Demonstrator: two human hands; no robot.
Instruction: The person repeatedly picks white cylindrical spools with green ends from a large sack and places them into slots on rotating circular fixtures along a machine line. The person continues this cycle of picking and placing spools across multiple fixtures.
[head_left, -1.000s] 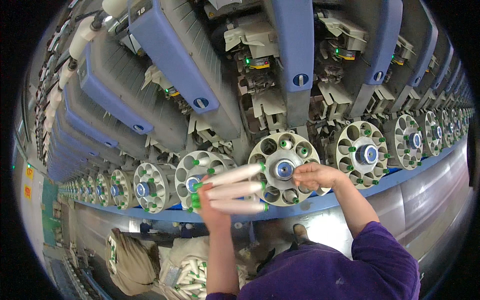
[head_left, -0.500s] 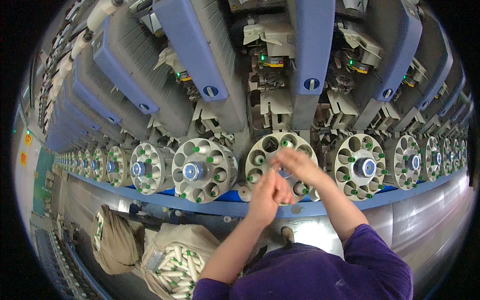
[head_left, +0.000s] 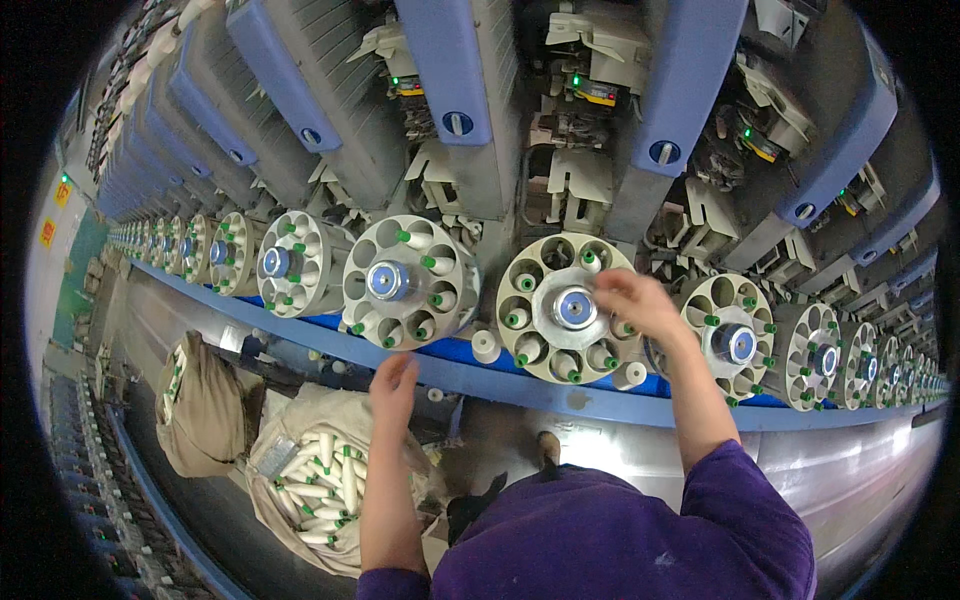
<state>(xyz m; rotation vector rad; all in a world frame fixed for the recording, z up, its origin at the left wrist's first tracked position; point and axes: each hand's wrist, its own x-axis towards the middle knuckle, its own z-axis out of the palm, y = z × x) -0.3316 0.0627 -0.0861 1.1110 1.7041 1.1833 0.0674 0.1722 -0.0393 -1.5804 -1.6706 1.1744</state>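
Observation:
My right hand [head_left: 640, 305] is at the right side of a round cream magazine [head_left: 520, 255], close to its blue-and-silver hub [head_left: 575, 308]. Its fingers curl toward the thumb; whatever they may hold is too small to make out. Yarn bobbins [head_left: 527, 284] with green tips stand in several of the magazine's pockets, and part of its right side is behind my hand. My left hand [head_left: 395, 390] hangs lower left, just above a cloth sack [head_left: 275, 425] of white, green-tipped bobbins [head_left: 325, 480]. Nothing shows in it, and its fingers look loosely apart.
Similar magazines [head_left: 410, 270] line both sides along a blue rail [head_left: 460, 375]. Grey-and-blue machine units [head_left: 450, 70] rise behind them. A second brown sack [head_left: 205, 420] stands farther left. Small white cylinders [head_left: 485, 345] sit on the rail.
My hands were together in front of the magazine; now they are apart. The left has dropped down and left toward the sack, the right has shifted right of the hub. The view has shifted.

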